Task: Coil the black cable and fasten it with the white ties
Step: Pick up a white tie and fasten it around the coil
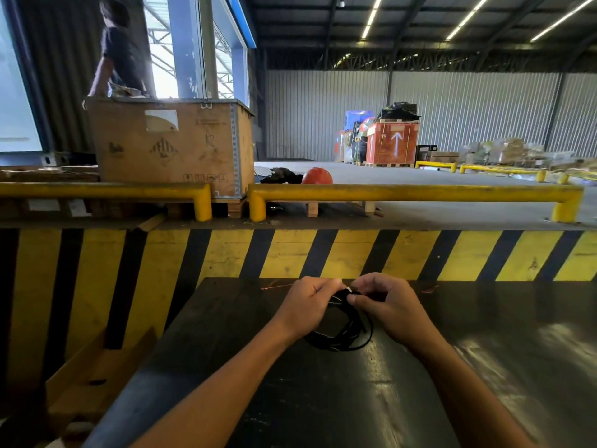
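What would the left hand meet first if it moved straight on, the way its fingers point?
Probably the right hand: the left hand points rightward at it, with the white tie and black cable between them.

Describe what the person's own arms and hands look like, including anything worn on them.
Both forearms are bare up to the frame edge: no sleeves in view. The left hand and right hand wear no gloves; no watch, ring or wristband shows. Fingernails look short and unpainted.

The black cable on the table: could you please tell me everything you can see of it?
The black cable is thin and glossy, wound into a round coil of several loops. Its near side rests on the dark table; its far side is pinched between the left hand and right hand, where a small white tie shows.
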Demonstrator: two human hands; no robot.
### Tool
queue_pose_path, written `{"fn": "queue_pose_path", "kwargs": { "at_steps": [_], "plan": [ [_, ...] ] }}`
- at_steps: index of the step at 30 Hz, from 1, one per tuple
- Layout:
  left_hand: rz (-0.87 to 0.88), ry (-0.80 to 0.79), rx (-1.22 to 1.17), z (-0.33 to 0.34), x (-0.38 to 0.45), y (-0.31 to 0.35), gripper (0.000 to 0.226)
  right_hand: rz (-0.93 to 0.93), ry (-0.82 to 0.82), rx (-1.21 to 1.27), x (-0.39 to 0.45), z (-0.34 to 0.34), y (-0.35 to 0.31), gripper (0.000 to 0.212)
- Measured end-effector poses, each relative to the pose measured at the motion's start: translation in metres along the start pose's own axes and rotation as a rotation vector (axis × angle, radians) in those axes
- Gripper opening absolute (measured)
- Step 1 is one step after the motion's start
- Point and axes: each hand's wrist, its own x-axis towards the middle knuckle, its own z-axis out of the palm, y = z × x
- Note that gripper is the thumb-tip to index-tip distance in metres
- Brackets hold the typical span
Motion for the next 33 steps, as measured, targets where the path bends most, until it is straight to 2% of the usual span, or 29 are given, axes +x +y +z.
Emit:
{"fn": "queue_pose_path", "kwargs": {
  "at_steps": [4, 7, 11, 15, 21, 23, 25, 28, 30, 33],
  "plan": [
    [0.033, 0.027, 0.113, 0.002, 0.002, -0.006, 0.044, 0.03, -0.106, -0.063, -0.001, 0.001, 0.004, 0.008],
    [0.009, 0.029, 0.114, 0.002, 0.003, -0.009, 0.037, 0.057, -0.098, -0.074, -0.002, 0.003, 0.006, 0.007],
    [-0.108, -0.01, -0.061, 0.001, 0.002, -0.017, 0.028, 0.004, 0.032, -0.052, -0.005, 0.009, 0.008, 0.016],
    [-0.177, -0.069, -0.196, 0.001, -0.007, -0.03, 0.034, -0.009, 0.18, 0.003, -0.004, 0.01, 0.011, 0.011],
    [-0.401, -0.029, -0.709, 0.019, -0.024, -0.049, 0.054, 0.007, 0.338, 0.176, -0.006, 0.014, 0.025, 0.019],
    [-0.468, -0.009, -0.828, 0.029, -0.029, -0.055, 0.049, 0.033, 0.374, 0.226, -0.007, 0.019, 0.032, 0.021],
    [-0.522, 0.048, -0.924, 0.037, -0.032, -0.06, 0.039, 0.113, 0.378, 0.263, -0.01, 0.026, 0.045, 0.02],
    [-0.594, 0.223, -1.001, 0.042, -0.033, -0.072, 0.027, 0.402, 0.248, 0.439, -0.024, 0.041, 0.074, 0.012],
    [-0.646, 0.323, -0.946, 0.042, -0.038, -0.084, 0.023, 0.605, 0.14, 0.519, -0.041, 0.053, 0.1, 0.015],
    [-0.707, 0.412, -0.82, 0.041, -0.054, -0.105, 0.028, 0.785, 0.035, 0.388, -0.08, 0.066, 0.142, 0.019]
  ]
}}
